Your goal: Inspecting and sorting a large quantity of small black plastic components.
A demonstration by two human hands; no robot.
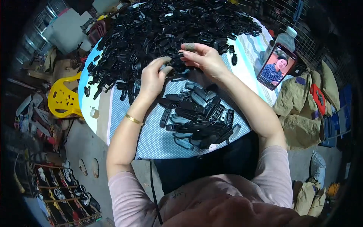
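A large heap of small black plastic pieces, like short straps or buckles [140, 41], covers the far part of the table. My left hand [153, 75] is at the heap's near edge, fingers curled and pinched together. Opposite it, my right hand [206, 58] pinches with thumb and forefinger close to the left fingertips. Grey-green coverings wrap some fingertips. Whatever sits between the fingers is dark and blends into the heap, so I cannot make it out. Nearer me lies a smaller pile of black and grey strap-like pieces [200, 117] on the patterned tablecloth [151, 142].
A phone [277, 66] showing a video leans against a clear plastic bottle [288, 38] at the table's right. A small cup [94, 112] sits by the left edge. Beyond stand a yellow plastic chair [64, 96], a shoe rack [62, 193] and brown sacks [298, 113].
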